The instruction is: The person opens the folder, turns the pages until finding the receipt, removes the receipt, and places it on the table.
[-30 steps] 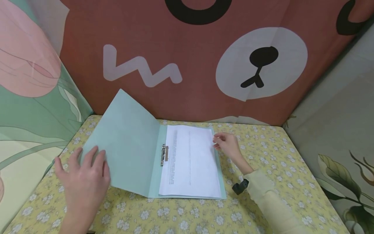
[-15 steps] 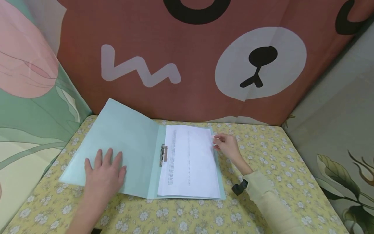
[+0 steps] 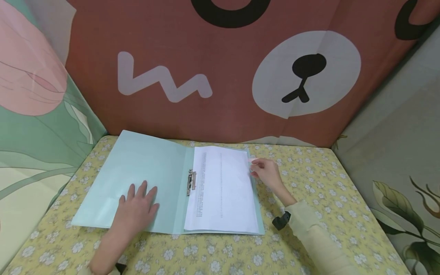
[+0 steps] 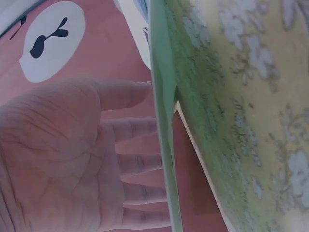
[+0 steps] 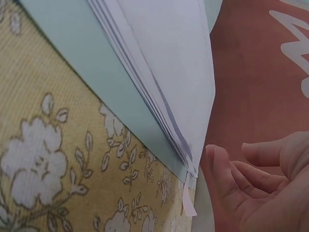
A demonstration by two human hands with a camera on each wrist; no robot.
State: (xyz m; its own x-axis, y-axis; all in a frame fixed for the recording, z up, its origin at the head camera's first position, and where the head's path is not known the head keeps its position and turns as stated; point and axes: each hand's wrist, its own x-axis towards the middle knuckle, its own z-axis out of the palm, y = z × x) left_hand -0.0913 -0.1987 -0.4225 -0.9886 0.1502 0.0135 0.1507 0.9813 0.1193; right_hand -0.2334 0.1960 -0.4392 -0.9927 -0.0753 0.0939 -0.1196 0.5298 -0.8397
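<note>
A light green folder [image 3: 148, 162] lies spread on the table, its front cover folded out to the left and slightly raised. My left hand [image 3: 135, 212] rests on that cover, fingers straight and spread. Inside the right half is a stack of white paper [image 3: 237, 187] with columns of small print, beside a metal lever clip [image 3: 190, 182] near the spine. At the stack's right edge hovers my right hand [image 3: 269, 173], loosely curled. Its thumb and forefinger are apart with nothing between them in the right wrist view. A pale pink tab [image 5: 189, 200] sticks out from the sheets near it.
A yellow floral cloth [image 3: 302, 179] covers the table. Behind stands a brown fabric backdrop [image 3: 220, 114] with a bear face, and printed curtains [image 3: 395, 152] flank both sides. A black wrist camera [image 3: 282, 220] sits on my right wrist.
The folder's cover has come down toward the table on the left. My left hand has shifted right from the cover's outer edge onto its surface. The right hand has barely moved.
</note>
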